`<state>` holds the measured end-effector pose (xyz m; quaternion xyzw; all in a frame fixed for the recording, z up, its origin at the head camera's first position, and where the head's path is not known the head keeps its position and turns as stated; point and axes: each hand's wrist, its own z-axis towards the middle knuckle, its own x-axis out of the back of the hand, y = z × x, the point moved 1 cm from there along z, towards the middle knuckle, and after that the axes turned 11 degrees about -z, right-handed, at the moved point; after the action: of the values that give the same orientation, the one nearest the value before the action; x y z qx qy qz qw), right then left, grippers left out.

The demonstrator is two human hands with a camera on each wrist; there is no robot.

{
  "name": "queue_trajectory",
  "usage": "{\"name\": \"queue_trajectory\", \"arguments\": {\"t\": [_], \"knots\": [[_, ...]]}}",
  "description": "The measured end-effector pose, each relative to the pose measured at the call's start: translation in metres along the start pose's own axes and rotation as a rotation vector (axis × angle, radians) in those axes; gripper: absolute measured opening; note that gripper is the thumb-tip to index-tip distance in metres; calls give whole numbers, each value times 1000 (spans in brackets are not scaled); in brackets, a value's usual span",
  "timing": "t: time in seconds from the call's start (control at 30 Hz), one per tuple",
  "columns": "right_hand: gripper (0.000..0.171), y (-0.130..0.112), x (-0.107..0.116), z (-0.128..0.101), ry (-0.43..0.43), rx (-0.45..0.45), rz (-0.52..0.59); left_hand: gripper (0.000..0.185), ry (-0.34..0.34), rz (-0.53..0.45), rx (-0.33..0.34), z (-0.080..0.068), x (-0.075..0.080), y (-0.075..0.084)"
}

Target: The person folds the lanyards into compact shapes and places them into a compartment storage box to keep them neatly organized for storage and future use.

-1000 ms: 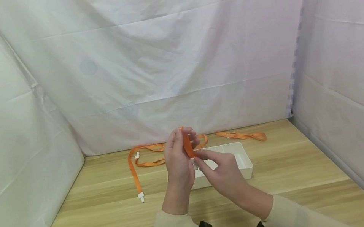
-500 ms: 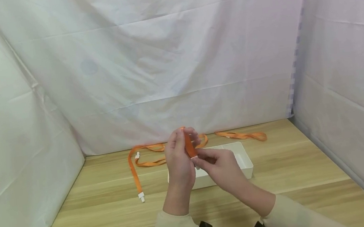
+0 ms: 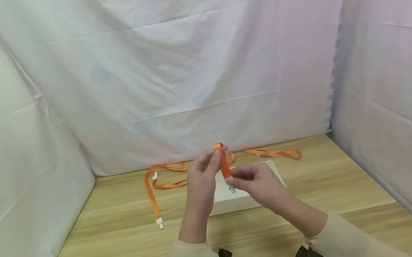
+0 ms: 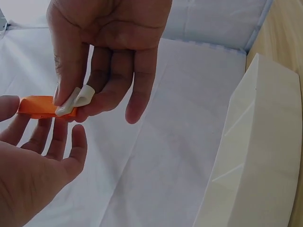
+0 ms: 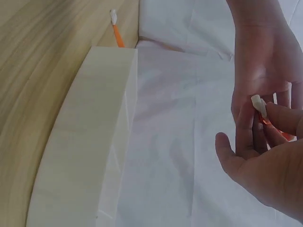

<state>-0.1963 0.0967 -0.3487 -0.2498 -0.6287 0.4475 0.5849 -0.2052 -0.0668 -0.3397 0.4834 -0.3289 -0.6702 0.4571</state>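
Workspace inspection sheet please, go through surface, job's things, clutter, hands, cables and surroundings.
Surface: wooden table, light grain.
Job's things: folded orange strap with a white end clip, held above a white tray.
Clutter: two more orange straps lie on the table, one at the left, one at the far right.
Hands: left hand pinches the strap's top; right hand pinches the clip end.
Cables: nothing seen.
Surroundings: white cloth backdrop on three sides.

backdrop: creased white sheets (image 3: 189,61) on three sides | surface: light wooden table (image 3: 119,239) | light: soft, even
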Motion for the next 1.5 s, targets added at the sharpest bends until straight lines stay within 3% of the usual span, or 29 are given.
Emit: {"name": "queue_trajectory", "arguments": {"t": [0.13,0.3,0.43,0.5,0.57,0.63,0.73,0.87,1.13,1.33,1.4,1.5], "knots": [[21,0,-1,-2,-11,-5,23,25,72,-22,-10,2,4,2],[25,1,-1,-5,9,38,58,23,91,-47,-16,4,8,5],[40,3,0,-5,14,251,41,18,92,-84,-1,5,10,6],[46,3,2,-4,-13,378,18,13,85,-100,5,5,11,6],[46,3,5,-2,-59,451,-3,9,63,-101,6,4,12,6],[44,2,8,-1,-128,428,10,7,37,-90,6,4,13,6],[41,0,13,0,-210,315,54,9,-3,-72,-3,2,14,6],[37,0,15,1,-245,250,84,9,-37,-63,-14,0,15,9],[30,1,14,2,-201,283,41,25,-27,-73,19,-1,13,11],[25,6,8,2,-140,308,64,10,8,-55,29,-1,12,11],[23,9,5,2,-96,364,61,8,21,-52,25,-1,12,12],[19,13,1,3,8,544,3,11,38,-52,17,0,11,12]]}}
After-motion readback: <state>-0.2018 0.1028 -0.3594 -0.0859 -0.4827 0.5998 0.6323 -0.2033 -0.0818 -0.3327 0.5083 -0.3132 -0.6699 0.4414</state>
